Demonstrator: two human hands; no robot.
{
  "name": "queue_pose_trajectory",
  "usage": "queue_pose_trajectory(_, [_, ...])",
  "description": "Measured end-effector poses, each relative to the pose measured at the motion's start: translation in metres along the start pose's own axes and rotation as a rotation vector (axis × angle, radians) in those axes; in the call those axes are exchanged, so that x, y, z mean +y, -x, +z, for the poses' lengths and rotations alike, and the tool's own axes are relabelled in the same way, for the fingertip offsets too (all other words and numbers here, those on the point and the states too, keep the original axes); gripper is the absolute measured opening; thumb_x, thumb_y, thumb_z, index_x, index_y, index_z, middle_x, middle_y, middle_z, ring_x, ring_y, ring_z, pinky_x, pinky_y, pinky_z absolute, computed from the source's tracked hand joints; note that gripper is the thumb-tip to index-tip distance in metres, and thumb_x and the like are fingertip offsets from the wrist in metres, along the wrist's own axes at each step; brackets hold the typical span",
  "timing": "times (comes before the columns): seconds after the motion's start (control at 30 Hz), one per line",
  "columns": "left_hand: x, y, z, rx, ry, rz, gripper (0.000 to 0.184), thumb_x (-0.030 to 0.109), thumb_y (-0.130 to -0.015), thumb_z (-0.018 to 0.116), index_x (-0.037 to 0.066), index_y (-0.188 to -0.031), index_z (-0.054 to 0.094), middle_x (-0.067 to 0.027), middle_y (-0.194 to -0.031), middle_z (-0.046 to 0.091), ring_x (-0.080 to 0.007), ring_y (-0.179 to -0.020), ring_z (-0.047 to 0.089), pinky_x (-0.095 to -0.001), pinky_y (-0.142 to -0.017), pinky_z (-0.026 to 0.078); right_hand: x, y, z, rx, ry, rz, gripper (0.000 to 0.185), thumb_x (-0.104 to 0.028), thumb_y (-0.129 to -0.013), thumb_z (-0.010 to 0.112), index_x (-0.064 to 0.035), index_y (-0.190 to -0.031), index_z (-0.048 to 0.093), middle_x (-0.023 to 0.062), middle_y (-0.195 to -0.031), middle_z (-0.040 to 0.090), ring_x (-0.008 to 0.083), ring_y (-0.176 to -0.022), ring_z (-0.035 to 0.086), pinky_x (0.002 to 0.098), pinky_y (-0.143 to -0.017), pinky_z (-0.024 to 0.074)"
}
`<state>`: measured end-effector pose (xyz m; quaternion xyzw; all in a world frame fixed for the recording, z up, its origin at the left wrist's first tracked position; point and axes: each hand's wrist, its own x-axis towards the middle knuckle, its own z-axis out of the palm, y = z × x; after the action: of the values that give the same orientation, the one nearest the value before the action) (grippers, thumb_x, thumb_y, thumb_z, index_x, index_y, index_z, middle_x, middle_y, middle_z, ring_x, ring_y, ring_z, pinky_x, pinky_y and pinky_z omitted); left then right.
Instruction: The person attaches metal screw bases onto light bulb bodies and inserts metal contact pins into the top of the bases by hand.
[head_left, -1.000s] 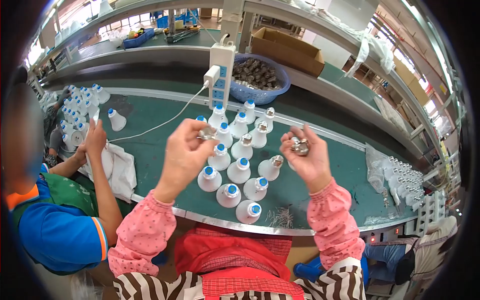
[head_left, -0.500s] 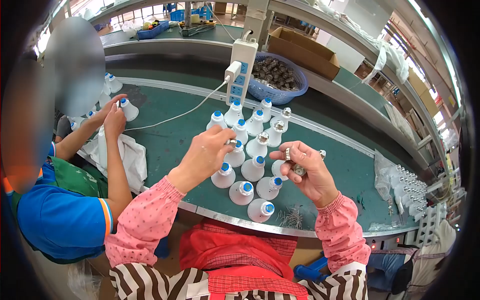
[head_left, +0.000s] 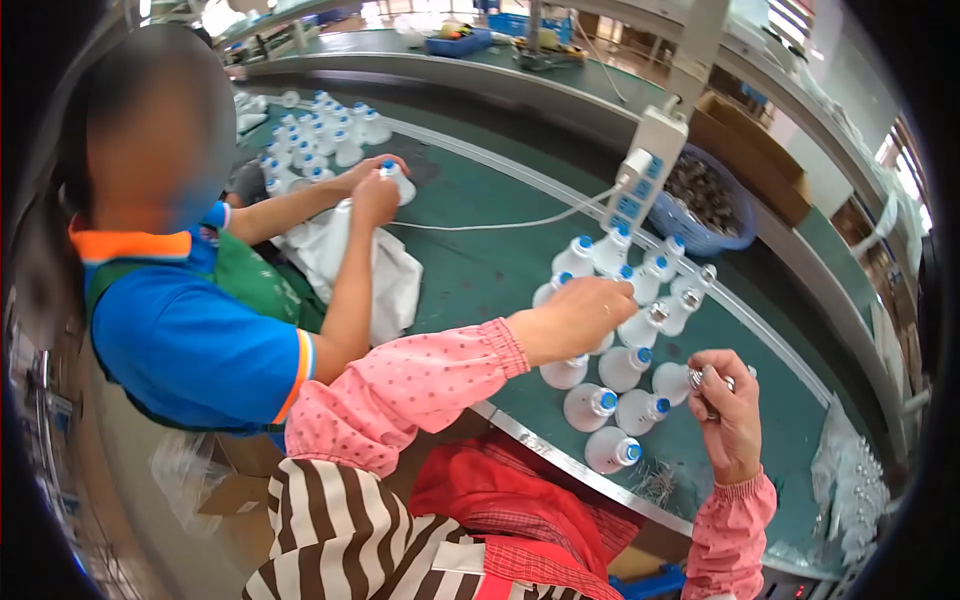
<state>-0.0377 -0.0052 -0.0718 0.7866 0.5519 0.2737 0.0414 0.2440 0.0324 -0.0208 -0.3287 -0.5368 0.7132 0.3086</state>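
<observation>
Several white cone-shaped housings with blue tops (head_left: 623,368) stand in a cluster on the green bench. Over the middle of the cluster is my left hand (head_left: 580,318), its fingers pinched together at a housing's top; what they hold, if anything, is hidden. Metal caps (head_left: 712,382) sit in my right hand (head_left: 728,410), which is closed around them at the cluster's right side. Some housings at the back right carry a silver metal cap (head_left: 690,298) in place of the blue top.
A co-worker (head_left: 200,310) at the left holds a housing. Behind the cluster stand a power strip (head_left: 634,170) with a white cable and a blue basket (head_left: 705,235) of metal caps. Thin wires (head_left: 655,482) lie near the front edge; capped pieces (head_left: 855,490) sit far right.
The view has swung left, so the bench things appear farther right. My left hand has come down onto the housings. My right hand has closed more around its caps.
</observation>
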Motion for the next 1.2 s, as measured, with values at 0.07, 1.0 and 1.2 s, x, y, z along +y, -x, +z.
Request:
queue_pose_trajectory(0.07, [-0.001,0.003,-0.001,0.029,0.008,0.012,0.011,0.000,-0.084,0.069,0.003,-0.094,0.066,-0.0152,-0.098,0.065,-0.0366,-0.097,0.068,-0.0486,-0.080,0.054,-0.001,0.000,0.002,0.012,0.005,-0.023,0.024,-0.011,-0.099,0.071,0.0010,-0.118,0.067,0.0072,-0.101,0.069,0.0080,-0.069,0.057,0.0205,-0.060,0.0474])
queue_pose_trajectory(1.0, [0.015,0.116,-0.037,0.538,0.328,-0.390,0.014,-0.001,-0.092,0.072,0.000,-0.105,0.077,-0.0104,-0.088,0.074,-0.0170,-0.077,0.067,-0.0285,-0.071,0.052,0.039,-0.047,0.033,-0.089,1.101,-0.562,0.020,0.002,-0.083,0.074,-0.0027,-0.101,0.065,0.0119,-0.093,0.065,0.0303,-0.074,0.065,0.0390,-0.066,0.0516])
queue_pose_trajectory(1.2, [0.029,0.111,-0.032,0.532,0.308,-0.339,0.014,-0.004,-0.092,0.072,-0.001,-0.105,0.076,-0.0107,-0.089,0.074,-0.0177,-0.077,0.067,-0.0292,-0.073,0.052,0.032,-0.049,0.036,-0.130,1.200,-0.598,0.018,0.004,-0.081,0.074,-0.0014,-0.097,0.066,0.0134,-0.092,0.064,0.0345,-0.078,0.065,0.0403,-0.070,0.0523])
